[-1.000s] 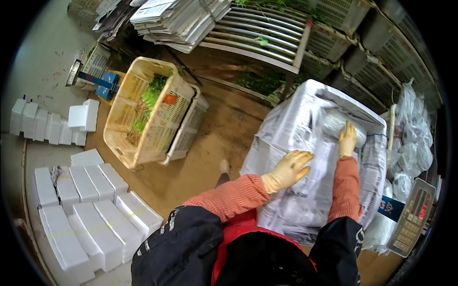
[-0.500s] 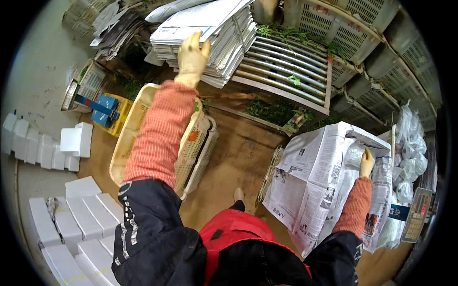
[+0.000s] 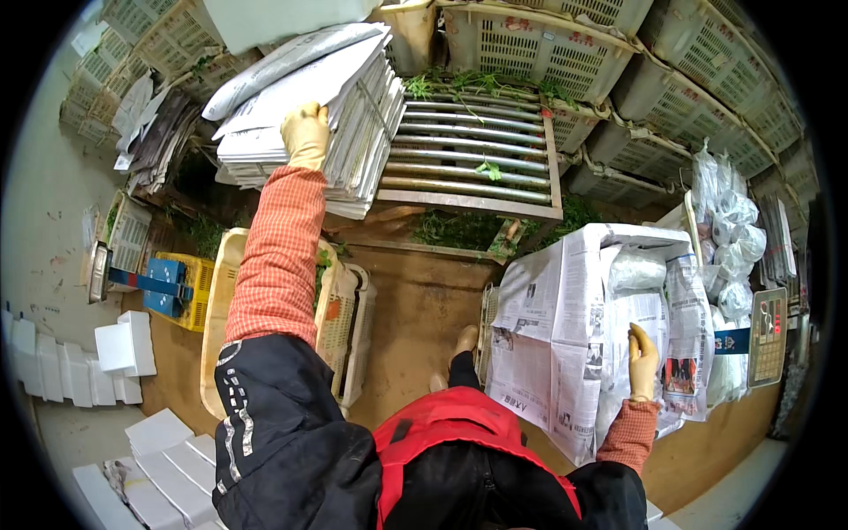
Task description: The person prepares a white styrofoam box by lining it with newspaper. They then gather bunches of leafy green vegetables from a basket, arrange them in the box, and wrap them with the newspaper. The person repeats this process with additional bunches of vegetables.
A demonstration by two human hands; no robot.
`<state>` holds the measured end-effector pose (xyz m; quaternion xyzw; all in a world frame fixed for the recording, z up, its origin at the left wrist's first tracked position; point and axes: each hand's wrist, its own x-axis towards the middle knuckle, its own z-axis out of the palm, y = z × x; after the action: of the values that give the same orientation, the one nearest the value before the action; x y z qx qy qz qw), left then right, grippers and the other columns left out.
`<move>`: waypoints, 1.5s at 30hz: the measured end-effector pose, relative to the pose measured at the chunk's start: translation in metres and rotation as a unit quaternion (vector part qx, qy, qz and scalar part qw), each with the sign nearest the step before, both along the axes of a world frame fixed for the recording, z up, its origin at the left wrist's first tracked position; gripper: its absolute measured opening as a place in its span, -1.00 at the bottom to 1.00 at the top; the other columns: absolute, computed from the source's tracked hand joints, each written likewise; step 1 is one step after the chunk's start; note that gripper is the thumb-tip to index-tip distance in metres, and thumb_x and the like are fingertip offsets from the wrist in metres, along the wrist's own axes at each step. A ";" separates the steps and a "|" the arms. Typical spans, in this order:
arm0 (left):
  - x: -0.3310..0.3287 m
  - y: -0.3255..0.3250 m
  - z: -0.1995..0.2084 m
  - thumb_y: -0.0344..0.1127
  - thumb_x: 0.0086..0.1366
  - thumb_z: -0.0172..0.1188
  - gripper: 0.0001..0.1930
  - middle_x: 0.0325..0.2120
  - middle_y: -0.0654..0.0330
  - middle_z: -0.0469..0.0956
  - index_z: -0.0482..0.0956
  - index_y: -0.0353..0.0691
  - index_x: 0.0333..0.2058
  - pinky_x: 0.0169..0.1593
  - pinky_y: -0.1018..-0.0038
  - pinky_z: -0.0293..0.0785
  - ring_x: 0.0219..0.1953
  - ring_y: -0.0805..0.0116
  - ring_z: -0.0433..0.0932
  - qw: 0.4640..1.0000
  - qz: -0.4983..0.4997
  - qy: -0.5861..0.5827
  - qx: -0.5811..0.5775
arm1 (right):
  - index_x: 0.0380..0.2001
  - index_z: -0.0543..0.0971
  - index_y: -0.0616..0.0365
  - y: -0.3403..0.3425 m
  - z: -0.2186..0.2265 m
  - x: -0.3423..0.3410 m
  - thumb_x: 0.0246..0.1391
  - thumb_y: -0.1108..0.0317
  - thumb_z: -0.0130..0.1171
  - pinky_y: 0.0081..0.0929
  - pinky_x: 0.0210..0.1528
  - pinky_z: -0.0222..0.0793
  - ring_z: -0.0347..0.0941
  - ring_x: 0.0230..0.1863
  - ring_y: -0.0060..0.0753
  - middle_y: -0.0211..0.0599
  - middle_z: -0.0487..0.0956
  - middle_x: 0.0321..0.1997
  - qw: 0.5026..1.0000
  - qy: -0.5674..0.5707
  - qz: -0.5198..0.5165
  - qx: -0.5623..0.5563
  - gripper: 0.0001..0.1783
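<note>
At the far left, my left hand, in a pale yellow glove, curls its fingers at the near edge of the top sheets on a tall stack of newspapers. A cord runs around the stack. To the right, my right hand, also gloved, reaches over a crate whose inside and sides are covered by newspaper sheets. Its fingers are stretched out and lie over the lining, with nothing seen in them. A clear plastic-wrapped bundle rests at the far end inside the lining; its contents cannot be made out.
A metal roller rack with green leaves stands ahead, before stacked plastic crates. Cream baskets stand below my left arm, and white foam boxes lie at left. A scale display and plastic bags flank the lined crate.
My left hand's outstretched fingers have curled onto the newspaper stack's top sheets. My right hand has drawn back toward me from the bundle inside the crate. The whole view has shifted.
</note>
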<state>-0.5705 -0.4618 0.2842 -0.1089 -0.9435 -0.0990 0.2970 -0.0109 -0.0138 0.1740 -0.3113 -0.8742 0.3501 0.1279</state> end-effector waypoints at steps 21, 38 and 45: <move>0.120 0.221 -0.147 -0.22 0.26 0.15 -0.75 -0.09 0.06 0.56 0.60 -0.22 -0.17 0.09 0.29 0.39 -0.03 0.09 0.51 0.738 -0.461 -0.463 0.170 | 0.01 0.47 0.41 -0.069 -0.080 -0.343 0.06 0.45 0.13 -0.49 0.03 0.33 0.46 -0.06 -0.35 -0.15 0.56 -0.05 0.828 0.170 -0.059 -0.531 -0.57; -0.052 0.224 -0.165 0.12 0.10 0.29 -0.14 0.04 -0.17 0.43 0.21 -0.35 0.21 0.12 0.14 0.34 0.09 -0.09 0.41 0.882 -0.225 -0.401 -0.105 | -0.03 0.47 0.41 -0.062 -0.103 -0.278 0.07 0.46 0.14 -0.48 -0.07 0.44 0.55 -0.15 -0.32 -0.14 0.60 -0.13 0.714 0.151 -0.159 -0.665 -0.62; -0.061 0.223 -0.189 -0.19 0.03 0.33 -0.50 -0.12 -0.10 0.56 0.51 -0.35 -0.08 0.05 0.27 0.43 -0.04 0.03 0.54 0.888 -0.237 -0.392 -0.044 | -0.15 0.54 0.37 -0.067 -0.106 -0.268 0.05 0.50 0.20 -0.51 -0.24 0.46 0.54 -0.35 -0.43 -0.26 0.62 -0.33 0.773 0.128 -0.226 -0.579 -0.73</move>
<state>-0.6312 -0.2388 0.0947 -0.2949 -0.9324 -0.1595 -0.1348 -0.2786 -0.0803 0.0678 -0.4676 -0.3859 0.7877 0.1094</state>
